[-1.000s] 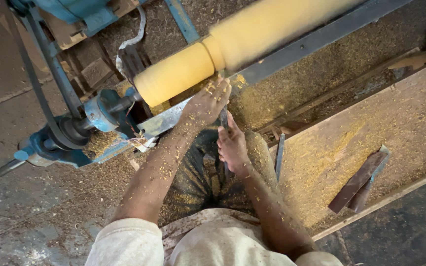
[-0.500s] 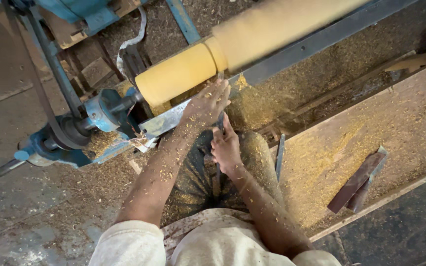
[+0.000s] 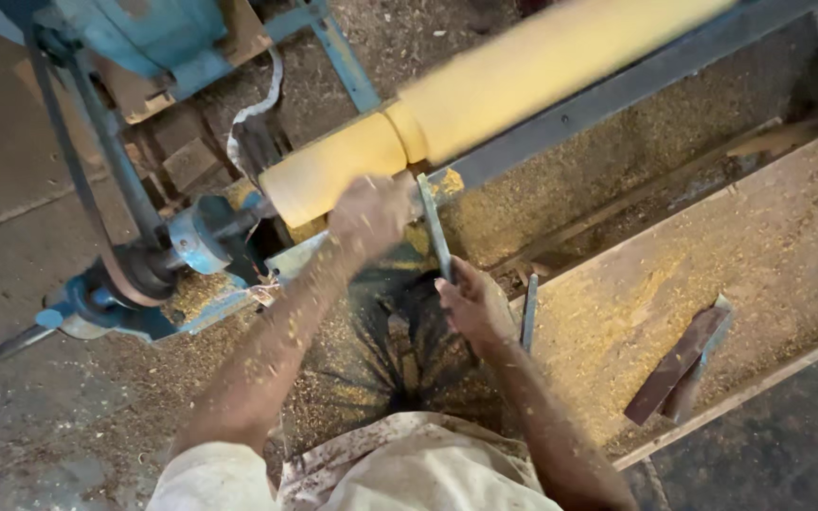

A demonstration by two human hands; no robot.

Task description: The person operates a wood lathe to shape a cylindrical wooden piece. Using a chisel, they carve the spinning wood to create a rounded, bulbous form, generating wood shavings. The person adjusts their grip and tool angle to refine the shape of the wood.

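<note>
- Head view, hands: the left hand (image 3: 371, 213) lies over the far end of a long flat chisel (image 3: 435, 227), fingers curled down on it right against the pale yellow wooden cylinder (image 3: 485, 104) mounted in the lathe. The right hand (image 3: 473, 305) is nearer, fingers closed round the chisel's near end.
- Head view, surroundings: left of the hands sits the blue lathe head (image 3: 144, 274) with its dark drive belt (image 3: 87, 180). To the right, a sawdust-covered wooden bench (image 3: 769, 246) carries two flat dark tools (image 3: 679, 364); a thin metal rod (image 3: 528, 312) stands just beside the right hand.
- What could go wrong: the cylinder looks blurred, so I judge it to be spinning. A tilted edge might dig in and jerk the chisel. The left fingers sit very close to the wood and could be grazed. Flying chips already speckle both forearms.
- Hard to make out: the chisel's cutting tip is hidden under the left hand, so where exactly it meets the wood is unclear. The cylinder's far right end is cut off.
</note>
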